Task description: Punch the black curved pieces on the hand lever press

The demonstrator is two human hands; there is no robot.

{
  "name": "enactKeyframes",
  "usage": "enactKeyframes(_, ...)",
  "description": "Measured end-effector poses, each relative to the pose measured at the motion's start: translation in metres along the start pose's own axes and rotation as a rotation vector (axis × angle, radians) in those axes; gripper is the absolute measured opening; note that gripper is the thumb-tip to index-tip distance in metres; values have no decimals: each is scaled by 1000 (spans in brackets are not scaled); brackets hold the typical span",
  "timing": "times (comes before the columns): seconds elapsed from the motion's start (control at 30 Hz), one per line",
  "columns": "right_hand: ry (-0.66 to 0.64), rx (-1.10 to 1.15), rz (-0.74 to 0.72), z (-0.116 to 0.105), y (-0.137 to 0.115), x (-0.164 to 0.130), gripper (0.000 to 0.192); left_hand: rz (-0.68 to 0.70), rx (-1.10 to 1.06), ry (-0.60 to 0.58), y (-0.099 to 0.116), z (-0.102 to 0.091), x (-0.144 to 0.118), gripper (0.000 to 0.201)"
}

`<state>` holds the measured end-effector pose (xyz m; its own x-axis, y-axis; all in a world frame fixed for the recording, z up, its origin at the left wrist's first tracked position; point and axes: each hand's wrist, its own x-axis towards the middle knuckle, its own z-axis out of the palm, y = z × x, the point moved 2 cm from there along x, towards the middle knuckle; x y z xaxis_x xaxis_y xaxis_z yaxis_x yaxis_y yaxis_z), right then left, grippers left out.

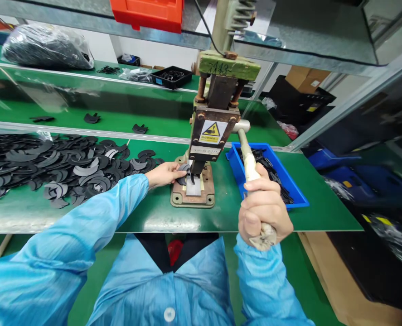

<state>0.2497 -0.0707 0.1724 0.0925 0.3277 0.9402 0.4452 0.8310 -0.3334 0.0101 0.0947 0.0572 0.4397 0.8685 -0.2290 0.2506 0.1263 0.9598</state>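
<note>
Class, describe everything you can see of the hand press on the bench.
The press stands upright on the green bench. It looks metal, with rusty-looking rods, a green top block and a coiled spring above. Its front carries a warning label with a yellow triangle. The flat base has holes at its front corners. A pale lever comes forward from its right side, clasped by the right grip; the left grip holds a dark curved piece at the base.

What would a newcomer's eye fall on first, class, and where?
Probably the rusty green metal press at centre, its pale wrapped lever in the right hand. At the press's foot, the left hand holds a dark curved piece. A heap of dark crescent-shaped pieces lies left on the green tabletop.
</note>
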Motion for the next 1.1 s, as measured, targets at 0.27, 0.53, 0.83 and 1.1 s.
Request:
enactKeyframes(0.27,17,-5,9,2,1,-2,28,-275,-45,-64,21,3,1,29)
enactKeyframes(0.53,235,149,-49,16,0,57,23,-280,-142,-17,18,12,-10,25)
enactKeyframes(0.83,72,63,110,20,24,111,62,-206,-175,-3,20,21,-25,25)
enactKeyframes(1.1,-347,-7,594,35,35,-70,37,57,-182,-80,29,17,-94,47)
